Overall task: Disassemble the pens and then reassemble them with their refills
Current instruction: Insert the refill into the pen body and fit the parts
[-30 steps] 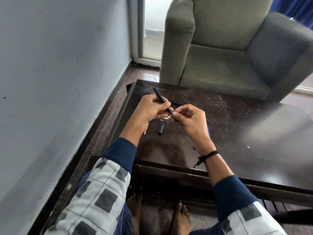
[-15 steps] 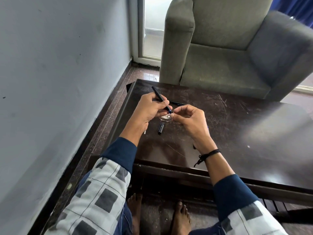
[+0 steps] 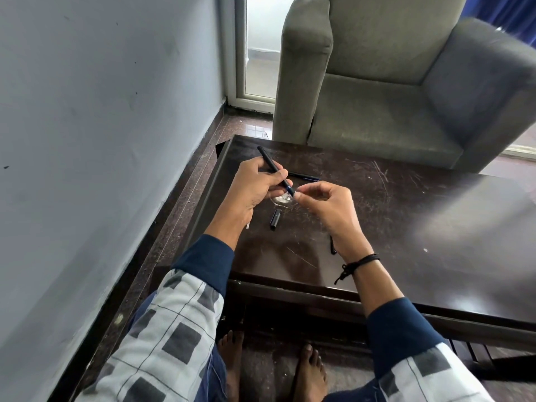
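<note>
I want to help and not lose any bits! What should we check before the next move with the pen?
1. The left hand grips the black pen barrel: ok.
2. The right hand has its fingers pinching the barrel's tip end: ok.
3. A refill sits inside the barrel: cannot tell.
4. The loose cap lies on the table, close to both hands: ok.
5. The second pen lies flat beyond the hands: ok.
6. The small dark piece is clear of the right wrist: not ok, it lies right beside it and might get knocked.
</note>
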`<action>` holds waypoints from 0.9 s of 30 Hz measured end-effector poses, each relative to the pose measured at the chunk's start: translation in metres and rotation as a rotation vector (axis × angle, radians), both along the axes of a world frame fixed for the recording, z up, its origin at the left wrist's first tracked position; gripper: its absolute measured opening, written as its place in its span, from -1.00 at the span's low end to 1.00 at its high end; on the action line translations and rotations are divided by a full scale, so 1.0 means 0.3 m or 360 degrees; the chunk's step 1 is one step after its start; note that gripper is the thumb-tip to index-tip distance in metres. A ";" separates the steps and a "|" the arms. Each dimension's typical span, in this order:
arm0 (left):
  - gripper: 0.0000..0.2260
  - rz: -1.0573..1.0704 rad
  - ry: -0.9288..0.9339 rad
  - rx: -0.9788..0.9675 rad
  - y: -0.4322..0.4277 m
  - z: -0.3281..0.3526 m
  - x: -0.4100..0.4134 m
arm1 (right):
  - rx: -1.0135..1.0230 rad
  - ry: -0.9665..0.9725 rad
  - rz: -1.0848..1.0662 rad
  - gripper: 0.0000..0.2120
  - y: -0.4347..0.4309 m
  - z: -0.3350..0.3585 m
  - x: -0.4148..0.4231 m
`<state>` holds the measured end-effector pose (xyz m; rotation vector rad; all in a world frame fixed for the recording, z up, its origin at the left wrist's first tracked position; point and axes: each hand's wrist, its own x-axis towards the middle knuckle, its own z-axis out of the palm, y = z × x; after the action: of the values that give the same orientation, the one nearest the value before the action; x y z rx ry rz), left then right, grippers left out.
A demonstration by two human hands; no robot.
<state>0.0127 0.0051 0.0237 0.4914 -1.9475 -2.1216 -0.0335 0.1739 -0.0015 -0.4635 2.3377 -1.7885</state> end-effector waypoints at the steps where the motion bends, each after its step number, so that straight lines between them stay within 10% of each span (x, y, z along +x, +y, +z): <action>1: -0.96 0.0002 0.0000 -0.0004 0.000 -0.001 -0.001 | 0.0065 0.0029 0.0039 -0.88 -0.006 0.000 0.006; 27: -0.95 -0.0035 -0.0031 0.0024 0.002 0.000 0.001 | 0.0112 0.0047 0.0063 -0.90 -0.025 -0.007 0.019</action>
<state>0.0128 0.0057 0.0238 0.4971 -1.9579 -2.1542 -0.0279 0.1663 -0.0035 -0.5253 2.3847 -1.6878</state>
